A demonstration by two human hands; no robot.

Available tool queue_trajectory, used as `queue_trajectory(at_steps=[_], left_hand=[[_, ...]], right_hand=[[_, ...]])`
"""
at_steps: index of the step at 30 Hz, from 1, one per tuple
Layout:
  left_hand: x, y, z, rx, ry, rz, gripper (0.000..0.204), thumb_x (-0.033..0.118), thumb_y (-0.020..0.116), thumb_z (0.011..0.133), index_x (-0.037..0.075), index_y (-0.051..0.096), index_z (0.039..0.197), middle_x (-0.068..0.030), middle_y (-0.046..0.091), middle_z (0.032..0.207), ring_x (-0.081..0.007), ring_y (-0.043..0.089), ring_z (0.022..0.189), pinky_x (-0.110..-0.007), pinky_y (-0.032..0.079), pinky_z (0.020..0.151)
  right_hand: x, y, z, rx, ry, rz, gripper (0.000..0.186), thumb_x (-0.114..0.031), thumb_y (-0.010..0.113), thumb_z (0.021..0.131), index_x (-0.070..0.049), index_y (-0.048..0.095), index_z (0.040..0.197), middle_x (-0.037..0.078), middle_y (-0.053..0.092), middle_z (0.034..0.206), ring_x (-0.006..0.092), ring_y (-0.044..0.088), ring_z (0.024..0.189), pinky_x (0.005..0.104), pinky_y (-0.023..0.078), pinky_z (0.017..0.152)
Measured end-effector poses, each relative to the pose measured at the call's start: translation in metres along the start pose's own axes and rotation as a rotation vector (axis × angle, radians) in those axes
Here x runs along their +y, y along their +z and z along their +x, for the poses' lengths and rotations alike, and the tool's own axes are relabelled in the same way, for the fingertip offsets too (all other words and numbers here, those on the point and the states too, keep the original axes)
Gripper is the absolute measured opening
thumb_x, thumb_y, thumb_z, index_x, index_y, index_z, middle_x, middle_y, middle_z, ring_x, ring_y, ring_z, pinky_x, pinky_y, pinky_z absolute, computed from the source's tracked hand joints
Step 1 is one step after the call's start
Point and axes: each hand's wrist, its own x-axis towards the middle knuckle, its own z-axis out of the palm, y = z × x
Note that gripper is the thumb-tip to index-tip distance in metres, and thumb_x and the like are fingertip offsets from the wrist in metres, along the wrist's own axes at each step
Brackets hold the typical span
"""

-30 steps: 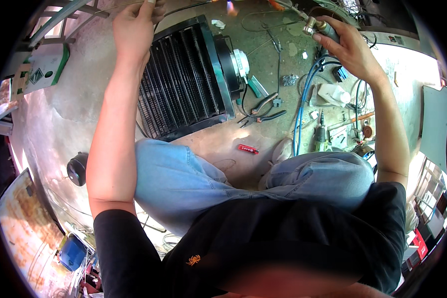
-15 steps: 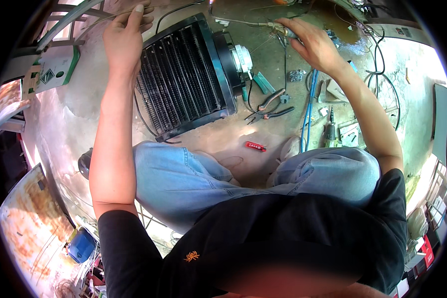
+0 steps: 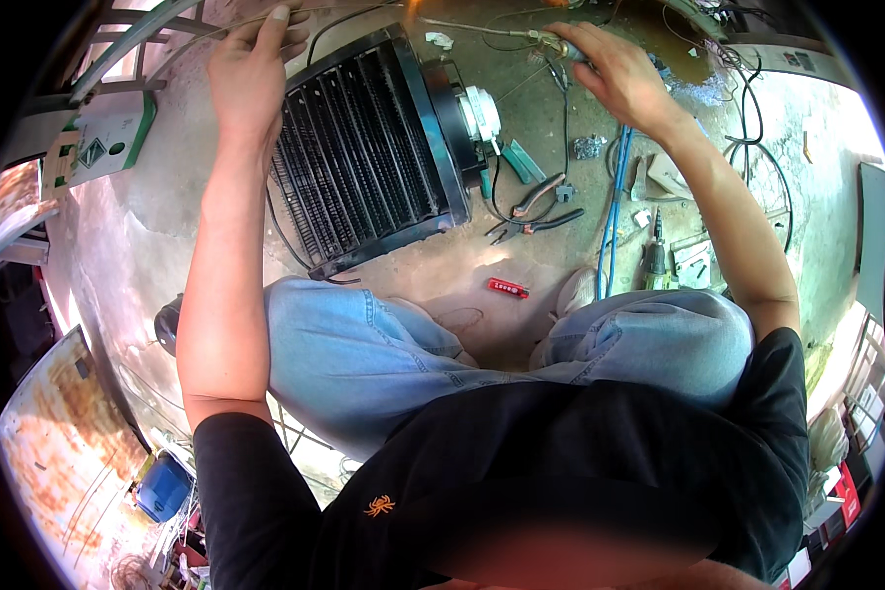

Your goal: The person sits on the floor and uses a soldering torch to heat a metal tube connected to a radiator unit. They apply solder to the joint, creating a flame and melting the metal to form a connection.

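A black finned condenser coil [image 3: 369,162] with a fan motor [image 3: 477,110] on its right side lies on the concrete floor in front of my knees. My left hand [image 3: 251,69] is at the coil's far left corner, fingers pinched on a thin metal rod [image 3: 228,22]. My right hand [image 3: 610,69] is beyond the coil's right end, closed around a brass torch handle [image 3: 553,41] whose thin tube [image 3: 472,27] points left toward a small flame [image 3: 413,8] at the top edge.
Pliers [image 3: 536,208] and a red lighter [image 3: 508,287] lie on the floor by my right knee. A blue hose [image 3: 615,211], loose wires, a green-and-white box [image 3: 93,147] at the left and small tools at the right surround me.
My right hand with the torch has swung left toward the coil's top. My left hand stays at the coil's far corner. The view has shifted slightly.
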Motion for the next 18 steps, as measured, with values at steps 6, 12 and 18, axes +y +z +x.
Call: queue_trajectory(at_steps=[6, 12, 18], left_hand=[[-0.004, -0.004, 0.002, -0.007, -0.011, -0.006, 0.032, 0.02, 0.063, 0.104, -0.007, 0.07, 0.121, -0.012, 0.075, 0.109, -0.0136, 0.068, 0.091, -0.027, 0.057, 0.085], [0.0, -0.003, 0.001, -0.021, -0.004, -0.025, 0.032, 0.02, 0.062, 0.105, -0.007, 0.07, 0.121, -0.0127, 0.074, 0.11, -0.0142, 0.068, 0.092, -0.028, 0.057, 0.086], [0.005, -0.008, 0.001, 0.039, -0.019, -0.035, 0.031, 0.019, 0.061, 0.105, -0.007, 0.07, 0.121, -0.0122, 0.073, 0.108, -0.0144, 0.068, 0.092, -0.028, 0.057, 0.086]], right_hand=[[-0.001, 0.001, 0.003, 0.007, -0.001, 0.007, 0.053, -0.007, 0.064, 0.092, -0.013, 0.052, 0.143, 0.016, 0.063, 0.126, 0.0422, 0.06, 0.114, 0.0494, 0.05, 0.095], [-0.011, -0.02, -0.007, -0.039, -0.019, 0.068, 0.054, -0.015, 0.062, 0.095, -0.012, 0.049, 0.147, 0.018, 0.062, 0.117, 0.0429, 0.06, 0.107, 0.0485, 0.049, 0.093], [-0.036, -0.053, -0.052, -0.278, 0.126, 0.142, 0.055, -0.028, 0.053, 0.102, -0.009, 0.043, 0.153, 0.021, 0.057, 0.118, 0.0422, 0.056, 0.107, 0.0478, 0.045, 0.097]])
